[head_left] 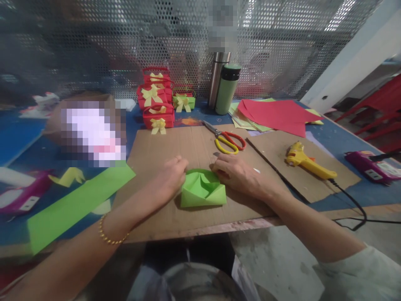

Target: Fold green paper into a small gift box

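The green paper box (203, 200) sits on the cardboard sheet (147, 225), between the fingers of both hands. The left hand (171, 174) has its fingers curled in against the box's rear left corner; the thumb is hidden, and whether they grip or only touch cannot be told. The right hand (236, 172) has its fingers drawn narrow, holding the rear right corner; their tips are partly concealed. The box's rear wall is hard to make out.

Just beyond the right fingers lie scissors (227, 141), handles nearest. Well right of them is a yellow glue gun (310, 164), its cord leaving the frame. Left of the left fingers lies a green paper strip (78, 202), its far end meeting a pixelated patch that covers most of a brown bundle (54, 121). Farther beyond the fingers, red paper baskets (153, 100) stand clustered, the rear ones partly hidden.
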Available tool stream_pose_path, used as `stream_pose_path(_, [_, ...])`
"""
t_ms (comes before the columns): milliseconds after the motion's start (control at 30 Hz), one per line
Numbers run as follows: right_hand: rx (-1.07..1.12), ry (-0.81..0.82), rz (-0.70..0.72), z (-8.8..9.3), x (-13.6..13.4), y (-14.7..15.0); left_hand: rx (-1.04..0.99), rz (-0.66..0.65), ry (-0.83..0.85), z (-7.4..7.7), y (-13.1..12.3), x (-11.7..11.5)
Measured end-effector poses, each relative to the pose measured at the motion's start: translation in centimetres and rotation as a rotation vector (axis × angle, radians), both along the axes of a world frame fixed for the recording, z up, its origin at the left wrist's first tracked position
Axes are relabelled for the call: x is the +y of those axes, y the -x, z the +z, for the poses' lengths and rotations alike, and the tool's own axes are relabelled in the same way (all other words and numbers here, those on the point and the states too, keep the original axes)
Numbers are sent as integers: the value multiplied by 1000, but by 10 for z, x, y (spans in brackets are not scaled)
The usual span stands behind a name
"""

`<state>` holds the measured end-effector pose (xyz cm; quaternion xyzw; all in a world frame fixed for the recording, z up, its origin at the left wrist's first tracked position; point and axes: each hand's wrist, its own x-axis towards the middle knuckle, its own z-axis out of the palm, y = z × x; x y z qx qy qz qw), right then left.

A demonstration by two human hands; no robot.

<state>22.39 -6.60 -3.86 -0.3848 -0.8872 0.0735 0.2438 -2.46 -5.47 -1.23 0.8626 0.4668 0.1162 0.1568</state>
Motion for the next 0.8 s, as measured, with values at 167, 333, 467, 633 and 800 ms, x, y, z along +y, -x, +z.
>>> stream_pose_path(167, [23,38,18,3,-1,2,32,-9,-2,3,-5,-3])
stream_pose_path(333, [0,51,53,7,-2,1,67,-84,-65,4,-2,-6])
stream_pose_path(467, [-30,24,42,5,-2,-1,139,-96,-191,4,-2,-10])
stream_pose_path(633, [-48,-5,57,1,-2,-3,142,-141,-295,3,-3,-12])
stream_pose_path(800, [-57,-3,62,0,-2,-4,180,-198,-355,2,-3,-12])
